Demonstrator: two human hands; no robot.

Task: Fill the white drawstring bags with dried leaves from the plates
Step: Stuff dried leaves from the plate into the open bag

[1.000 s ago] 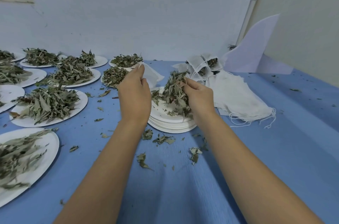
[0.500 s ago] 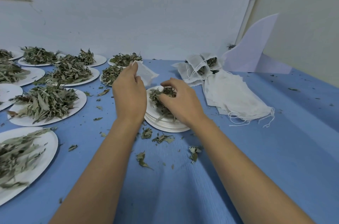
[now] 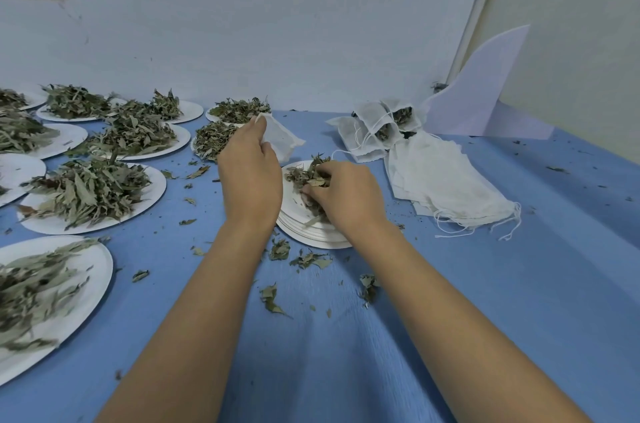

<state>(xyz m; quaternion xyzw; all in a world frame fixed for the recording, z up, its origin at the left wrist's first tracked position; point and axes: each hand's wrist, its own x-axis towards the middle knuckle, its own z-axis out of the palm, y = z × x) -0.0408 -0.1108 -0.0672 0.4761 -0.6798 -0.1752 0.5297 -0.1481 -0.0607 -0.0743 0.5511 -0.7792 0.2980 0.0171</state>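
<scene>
Here, curled hands (image 3: 251, 176) (image 3: 346, 197) round bag (image 3: 281, 140), leaves (image 3: 304, 174)

Probably a small packing workroom: leaf-laden plates (image 3: 156, 187), stacked bags (image 3: 450, 180).

1 second ago the right hand (image 3: 346, 195) holds a clump of dried leaves (image 3: 306, 175) raised beside the white bag (image 3: 281, 140). Now it is down on the stack of plates (image 3: 311, 236), fingers curled into the leaves lying there, apparently gathering another pinch.
</scene>
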